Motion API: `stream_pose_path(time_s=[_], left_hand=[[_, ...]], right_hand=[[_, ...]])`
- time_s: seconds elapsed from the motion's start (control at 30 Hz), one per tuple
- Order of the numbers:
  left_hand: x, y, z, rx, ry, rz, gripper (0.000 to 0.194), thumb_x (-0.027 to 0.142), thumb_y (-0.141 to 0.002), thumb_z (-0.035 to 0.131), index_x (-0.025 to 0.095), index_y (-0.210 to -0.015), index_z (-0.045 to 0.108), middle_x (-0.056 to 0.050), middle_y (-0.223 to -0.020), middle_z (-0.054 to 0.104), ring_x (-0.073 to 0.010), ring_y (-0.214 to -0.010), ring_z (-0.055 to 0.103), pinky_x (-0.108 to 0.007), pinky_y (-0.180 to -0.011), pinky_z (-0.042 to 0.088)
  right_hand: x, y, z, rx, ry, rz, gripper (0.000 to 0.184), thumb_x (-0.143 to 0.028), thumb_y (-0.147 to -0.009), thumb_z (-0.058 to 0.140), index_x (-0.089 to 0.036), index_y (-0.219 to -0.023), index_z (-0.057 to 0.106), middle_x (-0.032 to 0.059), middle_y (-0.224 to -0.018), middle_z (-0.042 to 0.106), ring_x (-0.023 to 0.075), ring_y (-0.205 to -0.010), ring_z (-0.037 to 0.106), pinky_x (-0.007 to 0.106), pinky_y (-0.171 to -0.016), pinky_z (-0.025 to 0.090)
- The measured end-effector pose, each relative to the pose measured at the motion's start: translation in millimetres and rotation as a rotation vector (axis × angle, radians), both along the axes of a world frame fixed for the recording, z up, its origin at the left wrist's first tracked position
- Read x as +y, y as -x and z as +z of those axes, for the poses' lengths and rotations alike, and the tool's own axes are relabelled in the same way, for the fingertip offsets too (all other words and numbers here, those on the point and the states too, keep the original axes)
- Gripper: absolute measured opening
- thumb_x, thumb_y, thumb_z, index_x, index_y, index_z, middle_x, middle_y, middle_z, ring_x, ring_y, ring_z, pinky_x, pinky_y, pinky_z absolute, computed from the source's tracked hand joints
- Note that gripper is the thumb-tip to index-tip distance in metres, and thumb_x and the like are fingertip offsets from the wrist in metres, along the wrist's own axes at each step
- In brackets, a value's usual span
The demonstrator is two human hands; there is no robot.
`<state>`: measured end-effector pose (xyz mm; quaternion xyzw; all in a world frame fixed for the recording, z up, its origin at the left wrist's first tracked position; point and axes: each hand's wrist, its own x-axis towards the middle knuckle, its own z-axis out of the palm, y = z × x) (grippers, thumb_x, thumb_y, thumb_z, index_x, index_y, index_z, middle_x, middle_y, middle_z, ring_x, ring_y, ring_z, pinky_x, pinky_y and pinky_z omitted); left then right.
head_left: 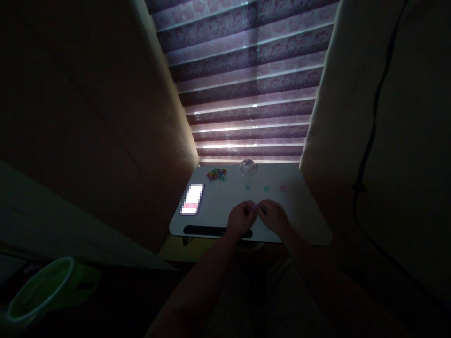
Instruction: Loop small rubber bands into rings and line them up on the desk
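Note:
My left hand (240, 217) and my right hand (273, 216) meet above the front half of a small white table (303, 220). Between their pinched fingertips is a small purple thing (254, 206), perhaps a hair tie; the fingers cover most of it. Beyond the hands lie three small rings in a loose row: a blue ring (248, 187), a green ring (266, 188) and a pink ring (283, 188). A pile of multicoloured rings (216, 174) sits at the back left. Near the far edge stands a clear, rounded container (248, 168), its contents too dim to make out.
A lit phone (192, 199) lies at the table's left side. Along the front edge runs a black strip (204, 230), partly behind my left wrist. A pleated blind (246, 94) hangs behind the table. On the lower left is a green bucket (42, 291); a dark cable (375, 103) hangs at right.

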<state>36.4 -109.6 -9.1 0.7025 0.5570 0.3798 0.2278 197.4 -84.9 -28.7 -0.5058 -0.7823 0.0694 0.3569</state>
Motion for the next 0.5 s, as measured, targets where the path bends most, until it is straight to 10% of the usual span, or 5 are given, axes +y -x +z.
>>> stream_pose_path(time_s=[0.5], left_hand=[[3.7, 1.9, 3.5, -0.157, 0.039, 0.087, 0.036, 0.046, -0.086, 0.050, 0.017, -0.066, 0.058, -0.001, -0.064, 0.059, -0.0121, -0.062, 0.051, -0.025, -0.061, 0.039]], right_hand=[[0.4, 2.3, 4.4, -0.011, -0.005, -0.020, 0.026, -0.031, -0.088, 0.049, -0.020, -0.065, 0.055, 0.0021, -0.066, 0.056, 0.0145, -0.063, 0.048, 0.027, -0.063, 0.032]])
